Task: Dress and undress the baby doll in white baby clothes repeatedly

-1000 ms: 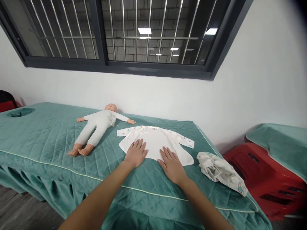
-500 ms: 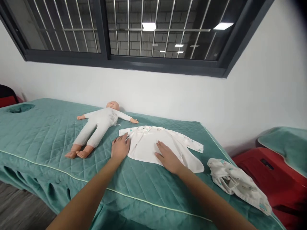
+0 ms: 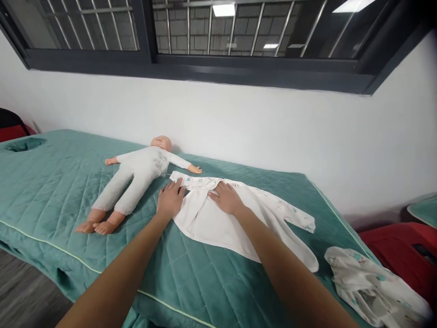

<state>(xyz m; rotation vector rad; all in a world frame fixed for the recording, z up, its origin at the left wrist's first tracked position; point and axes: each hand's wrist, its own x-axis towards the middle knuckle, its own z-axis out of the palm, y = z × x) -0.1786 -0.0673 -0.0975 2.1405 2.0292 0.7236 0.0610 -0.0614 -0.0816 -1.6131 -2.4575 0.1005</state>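
My left hand (image 3: pixel 170 200) lies flat at the white baby garment's (image 3: pixel 218 218) left edge, my right hand (image 3: pixel 227 198) flat on its far collar; it stretches rightward across the bed (image 3: pixel 51 182), doll (image 3: pixel 136 175) just left.

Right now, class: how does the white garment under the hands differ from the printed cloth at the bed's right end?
The white garment lies spread flat; the printed cloth is crumpled in a heap. Both hands, left hand and right hand, press the garment; nothing touches the cloth. Both rest on the green bed cover.
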